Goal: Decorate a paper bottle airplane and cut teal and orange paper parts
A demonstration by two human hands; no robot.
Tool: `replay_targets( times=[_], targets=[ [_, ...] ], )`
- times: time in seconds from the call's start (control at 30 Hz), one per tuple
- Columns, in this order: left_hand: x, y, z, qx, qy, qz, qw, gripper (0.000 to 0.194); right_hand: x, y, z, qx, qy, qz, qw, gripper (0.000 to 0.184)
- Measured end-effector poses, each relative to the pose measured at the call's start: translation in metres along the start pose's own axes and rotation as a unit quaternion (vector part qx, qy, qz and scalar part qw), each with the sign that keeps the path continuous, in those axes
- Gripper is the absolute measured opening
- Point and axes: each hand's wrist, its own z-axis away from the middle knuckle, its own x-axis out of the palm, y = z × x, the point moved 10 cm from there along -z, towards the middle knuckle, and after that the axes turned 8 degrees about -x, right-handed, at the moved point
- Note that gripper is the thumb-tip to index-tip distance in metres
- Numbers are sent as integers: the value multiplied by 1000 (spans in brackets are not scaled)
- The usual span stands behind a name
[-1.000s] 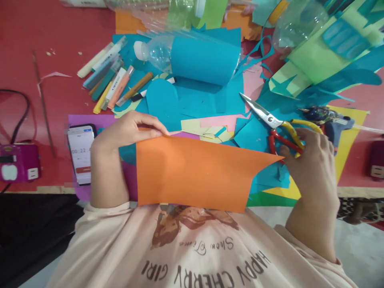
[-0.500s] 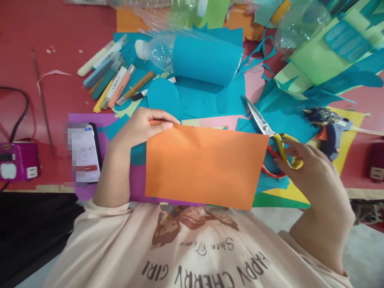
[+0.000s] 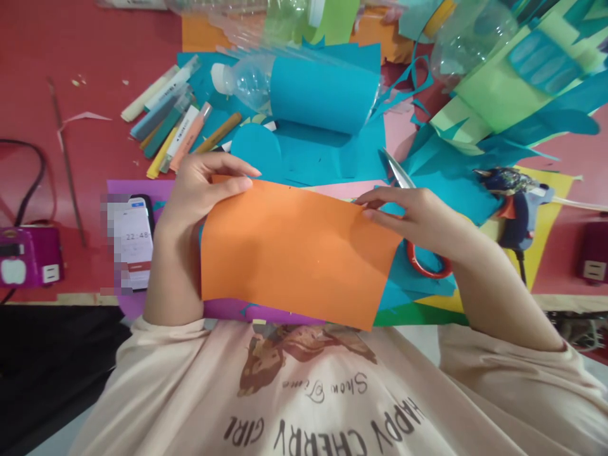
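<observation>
A rectangular sheet of orange paper (image 3: 294, 253) is held between both hands above the table's front edge. My left hand (image 3: 204, 187) pinches its upper left edge, thumb in front and fingers behind. My right hand (image 3: 413, 218) has thumb and fingers closed on the upper right edge. Behind the right hand lie scissors (image 3: 430, 266); the blades and a red handle loop show, while the rest is covered by the hand. A clear plastic bottle wrapped in blue paper (image 3: 325, 92) lies on its side beyond the sheet, near a rounded blue paper piece (image 3: 256, 149).
Several marker pens (image 3: 171, 120) lie at the left, above a phone (image 3: 137, 244) on purple paper. A glue gun (image 3: 525, 215) rests on yellow paper at the right. Another clear bottle (image 3: 470, 44) and green paper-covered pieces (image 3: 503, 95) fill the far right. A purple power box (image 3: 31, 256) sits far left.
My right hand has let go of the scissors, leaving them on the table, and has taken hold of the orange paper's right side. The sheet has shifted left with my left hand.
</observation>
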Motion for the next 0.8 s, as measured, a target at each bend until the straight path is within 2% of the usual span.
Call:
replay_targets(
  times=[0.1, 0.17, 0.27, 0.33, 0.43, 0.5, 0.63, 0.8],
  targets=[
    [-8, -5, -2, -12, 35, 111, 993, 25, -13, -3, 1, 21, 11, -98, 995, 23],
    [-3, -8, -4, -15, 25, 203, 979, 32, -27, 1, 8, 48, 36, -148, 987, 21],
    [21, -20, -4, -79, -25, 259, 962, 34, -44, 13, 18, 81, 70, -177, 978, 25],
    [38, -29, -3, -129, -53, 260, 956, 33, -47, 19, 20, 90, 56, -143, 984, 32],
    [58, -34, 1, -166, -79, 265, 947, 30, -41, 16, 14, 77, 12, -77, 994, 37],
    [69, -36, 3, -181, -91, 267, 942, 27, -37, 8, 5, 55, 10, -71, 996, 33],
    [85, -38, 5, -192, -105, 263, 940, 26, -31, -9, -16, 21, 53, -159, 986, 20],
    [92, -36, 6, -179, -77, 243, 950, 26, -20, -20, -38, -2, 72, -271, 960, 11]
  ],
)
